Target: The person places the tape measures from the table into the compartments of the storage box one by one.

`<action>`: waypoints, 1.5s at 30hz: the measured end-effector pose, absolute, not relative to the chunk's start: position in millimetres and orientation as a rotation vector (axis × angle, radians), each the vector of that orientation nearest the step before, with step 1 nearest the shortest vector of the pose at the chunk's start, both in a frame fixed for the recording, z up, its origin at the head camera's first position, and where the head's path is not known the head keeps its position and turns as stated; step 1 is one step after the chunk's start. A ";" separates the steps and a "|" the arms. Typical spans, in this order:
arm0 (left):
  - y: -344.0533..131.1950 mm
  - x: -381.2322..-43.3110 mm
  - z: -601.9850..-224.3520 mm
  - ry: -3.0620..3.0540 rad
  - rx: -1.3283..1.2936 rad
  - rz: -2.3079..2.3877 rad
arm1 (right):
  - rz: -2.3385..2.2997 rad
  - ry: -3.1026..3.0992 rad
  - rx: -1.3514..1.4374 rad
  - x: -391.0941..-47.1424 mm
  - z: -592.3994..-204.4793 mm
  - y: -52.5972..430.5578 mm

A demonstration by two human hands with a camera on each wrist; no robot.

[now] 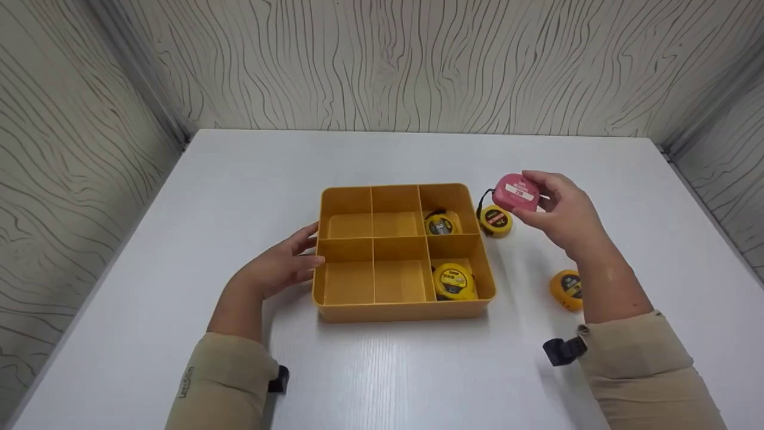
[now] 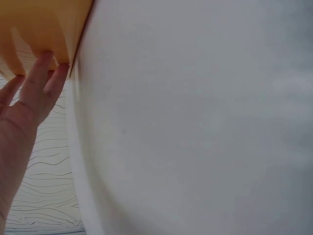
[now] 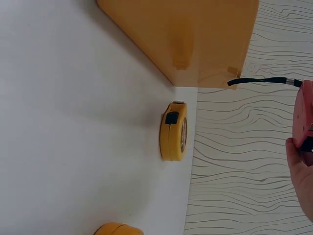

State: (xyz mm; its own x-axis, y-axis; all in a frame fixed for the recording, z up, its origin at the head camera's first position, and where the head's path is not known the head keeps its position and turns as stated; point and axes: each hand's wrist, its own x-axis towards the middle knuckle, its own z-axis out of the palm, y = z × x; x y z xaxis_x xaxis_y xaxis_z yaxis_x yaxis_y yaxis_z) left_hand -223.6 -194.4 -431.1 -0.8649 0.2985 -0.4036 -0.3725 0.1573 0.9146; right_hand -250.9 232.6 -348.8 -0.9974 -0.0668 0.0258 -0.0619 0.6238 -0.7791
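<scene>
My right hand [image 1: 567, 209] pinches a pink tape measure [image 1: 517, 192] between thumb and fingers, raised above the table right of the box. A black wrist strap [image 3: 264, 80] dangles from it. At the left side of the yellow divided box [image 1: 403, 312], my left hand [image 1: 280, 266] has its fairly straight fingers [image 2: 36, 81] against the outer wall and its thumb at the rim. Inside the box, one yellow tape measure [image 1: 440, 223] sits in the back right compartment. A larger yellow tape measure [image 1: 455, 282] lies in the front right one.
Just off the box's right wall, a yellow tape measure [image 3: 173, 132] stands on the white table [image 1: 388, 370]. Another orange-yellow tape measure [image 1: 566, 290] lies nearer me, partly behind the right forearm. A wood-grain patterned panel [image 1: 394, 65] rises behind the table.
</scene>
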 end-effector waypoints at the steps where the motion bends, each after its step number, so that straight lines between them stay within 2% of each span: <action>1: -194.4 -223.8 -431.5 1.940 -0.072 1.758 | -1.354 2.822 -0.126 -251.3 -346.9 231.0; 24: -195.6 -224.6 -430.5 1.923 -0.069 1.752 | -1.340 2.823 -0.379 -262.8 -322.2 180.9; 45: -194.5 -224.7 -429.7 1.950 -0.094 1.732 | -1.402 2.738 -0.356 -269.3 -345.7 131.2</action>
State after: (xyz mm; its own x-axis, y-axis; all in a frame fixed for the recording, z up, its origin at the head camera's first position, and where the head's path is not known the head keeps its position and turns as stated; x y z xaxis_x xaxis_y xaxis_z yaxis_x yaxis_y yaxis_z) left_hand -224.7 -194.5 -429.7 -0.8594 0.2867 -0.4234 -0.3866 0.1774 0.9050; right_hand -269.3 131.2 -345.7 -0.9726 -0.2234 0.0642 -0.1827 0.5641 -0.8052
